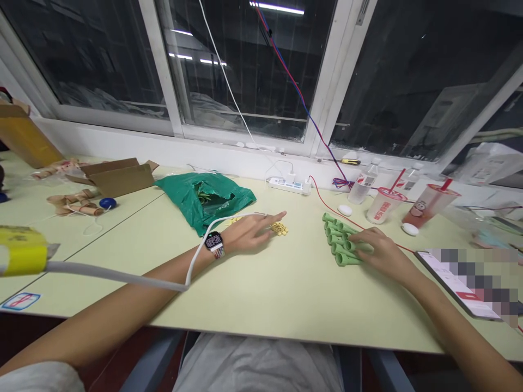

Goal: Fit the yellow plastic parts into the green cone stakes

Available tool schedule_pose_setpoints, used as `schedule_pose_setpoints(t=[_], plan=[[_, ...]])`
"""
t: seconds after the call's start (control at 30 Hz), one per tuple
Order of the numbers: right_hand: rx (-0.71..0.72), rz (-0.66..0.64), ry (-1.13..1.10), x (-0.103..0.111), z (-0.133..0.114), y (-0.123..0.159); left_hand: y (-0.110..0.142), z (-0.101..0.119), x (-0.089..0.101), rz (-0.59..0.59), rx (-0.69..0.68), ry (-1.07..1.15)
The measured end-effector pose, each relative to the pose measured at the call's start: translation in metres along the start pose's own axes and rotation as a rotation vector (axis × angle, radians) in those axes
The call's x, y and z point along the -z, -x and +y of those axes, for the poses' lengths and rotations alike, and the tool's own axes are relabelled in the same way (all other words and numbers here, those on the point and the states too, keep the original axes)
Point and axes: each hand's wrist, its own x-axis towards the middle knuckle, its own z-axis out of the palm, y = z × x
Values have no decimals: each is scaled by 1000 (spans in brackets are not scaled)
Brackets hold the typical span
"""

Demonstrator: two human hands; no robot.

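My left hand (250, 231), with a watch (214, 244) on its wrist, reaches over the table with its fingers stretched out. Beside its fingertips lies a small heap of yellow pieces (280, 228), too small to make out. More yellow bits show behind the hand, near a green plastic bag (192, 196) with thin green items in its opening. On the right, several green flared tubes (338, 239) lie side by side in a stack. My right hand (378, 247) is at their right side, fingers curled round one tube; its palm hides part of them.
A white cable (122, 276) crosses above my left forearm. Behind stand a power strip (289, 185), drink cups (384, 204) and bottles. A phone (461, 283) lies at the right. Wooden toys (77, 204) and a cardboard box (118, 177) are at the left.
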Motion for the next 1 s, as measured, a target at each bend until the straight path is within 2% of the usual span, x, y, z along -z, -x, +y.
schedule_pose_setpoints(t=[0.1, 0.2, 0.4, 0.47, 0.63, 0.73, 0.87, 1.0], plan=[[0, -11, 5, 0, 4, 1, -1, 6, 1, -63, -12, 7], [25, -5, 28, 1, 7, 3, -3, 10, 1, -70, -13, 35], [92, 58, 59, 10, 4, 2, -4, 13, -1, -23, -43, -14], [117, 88, 53, 11, -3, -1, -5, 14, -1, -13, -116, -79], [155, 138, -16, 5, -42, -20, -9, 20, -4, -3, -407, -281], [184, 158, -99, -5, -76, -37, -12, 27, -6, 16, -483, -330], [206, 142, -269, -30, -117, -64, -11, 33, -7, 87, -432, -259], [159, 150, -479, -61, -144, -87, -7, 32, -3, 161, -299, -208]])
